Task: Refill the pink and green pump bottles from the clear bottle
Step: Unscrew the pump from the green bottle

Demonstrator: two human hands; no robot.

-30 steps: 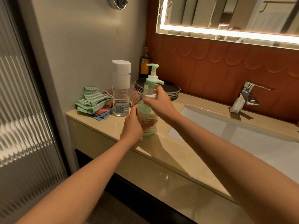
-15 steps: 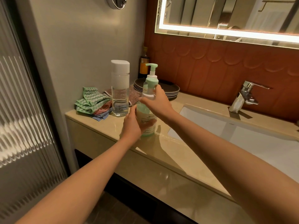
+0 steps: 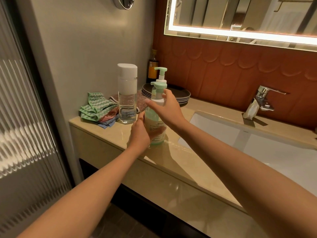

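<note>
A green pump bottle [image 3: 155, 121] stands upright on the beige counter [image 3: 173, 160] left of the sink. My left hand [image 3: 142, 133] grips its body low down. My right hand [image 3: 167, 109] holds the white collar under its green pump head [image 3: 158, 85]. Behind it stands a second pump bottle [image 3: 161, 74] with a green pump head; its body is hidden. The tall clear bottle [image 3: 127, 98] with a white cap stands upright to the left, apart from both hands, about a third full.
Folded cloths [image 3: 97, 109] lie at the counter's left end by the wall. A stack of dark plates [image 3: 181, 96] and a brown bottle [image 3: 152, 67] sit behind. The white sink [image 3: 257, 145] and chrome faucet [image 3: 259, 102] are to the right.
The pump head has turned under my right hand, its spout swinging from right to left. My left hand has kept its grip on the bottle's body.
</note>
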